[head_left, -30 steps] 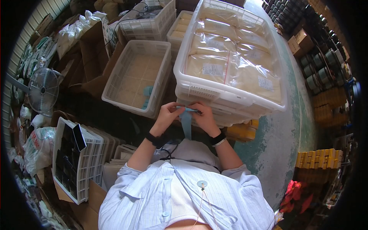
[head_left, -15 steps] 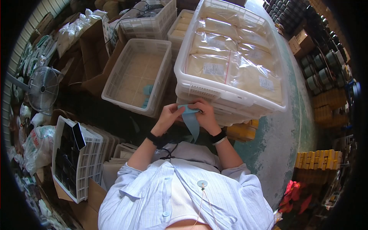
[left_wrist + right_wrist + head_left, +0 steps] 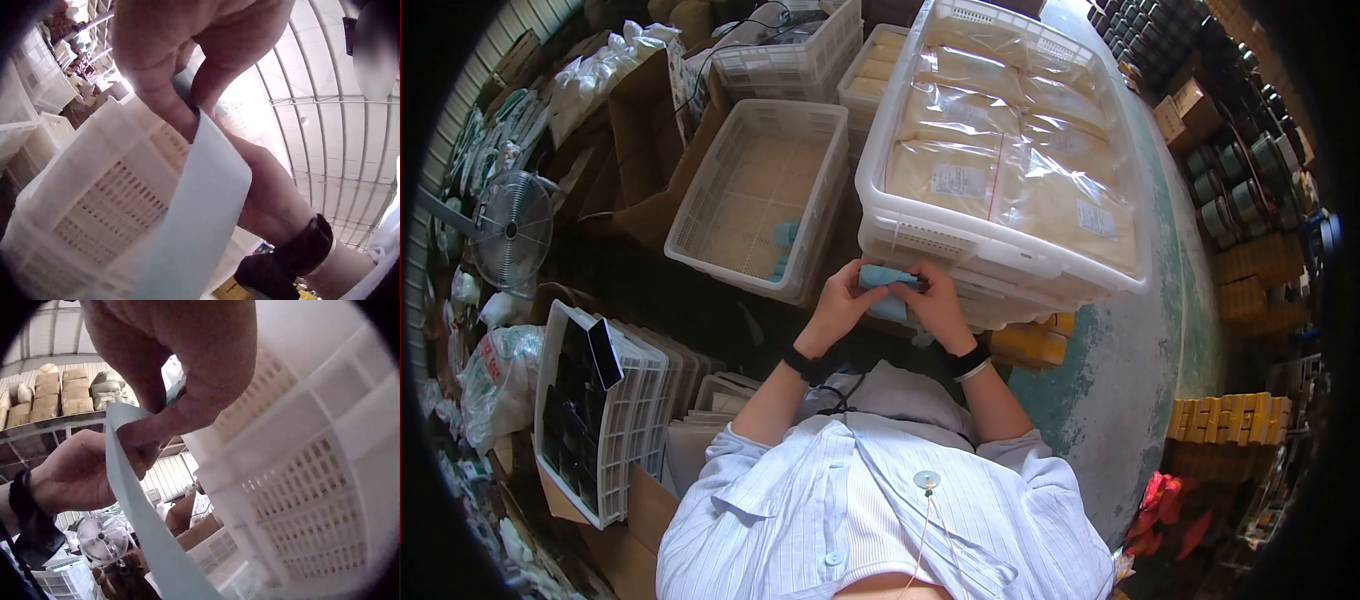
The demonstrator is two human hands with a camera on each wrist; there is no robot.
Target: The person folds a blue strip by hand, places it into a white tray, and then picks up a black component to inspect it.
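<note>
Strip (image 3: 887, 276), pale blue, pinched by both hands close together, left hand (image 3: 834, 308) at 9 o'clock, right hand (image 3: 941, 308) at 3 o'clock, presumably to steady it while its tail hangs loose, near white crate (image 3: 1000, 240) at its 7 o'clock.

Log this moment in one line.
left hand: holds blue strip | right hand: holds same strip | place: before stacked white crates

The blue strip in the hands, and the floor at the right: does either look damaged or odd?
The floor does: its green covering is patchy, with grey showing between, so it looks worn. The strip shows no clear tear where it is visible.
</note>
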